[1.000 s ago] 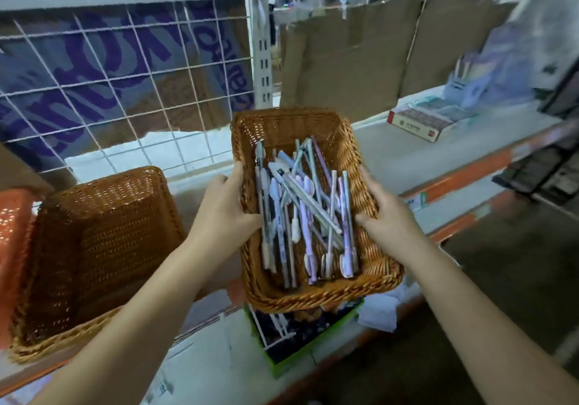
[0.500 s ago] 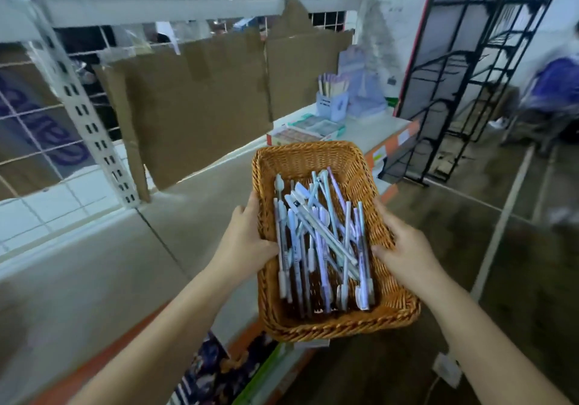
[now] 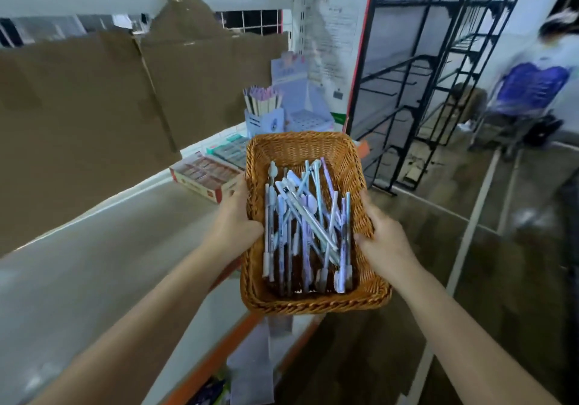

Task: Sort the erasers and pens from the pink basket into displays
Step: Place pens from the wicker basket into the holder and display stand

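I carry a brown wicker basket (image 3: 305, 150) in the air beside the shelf, with several blue, white and lilac pens (image 3: 302, 226) lying jumbled in it. My left hand (image 3: 236, 223) grips its left rim, thumb over the edge. My right hand (image 3: 383, 241) grips the right rim. Beyond the basket, at the shelf's far end, stands a lilac pen display (image 3: 293, 100) with a cup of upright pens (image 3: 261, 99). Flat boxes of erasers, one red (image 3: 205, 176) and one teal (image 3: 230, 150), lie on the shelf to the basket's left.
The white shelf (image 3: 103, 248) with an orange front edge runs along my left, backed by brown cardboard (image 3: 94, 107). A black wire rack (image 3: 438, 91) stands ahead on the right. A blurred person (image 3: 532, 91) is at the far right on the wooden floor.
I have carried the basket rightward along the shelf, away from the other wicker basket and the wire grid. The pen display and eraser boxes have come close. Both hands keep their grip.
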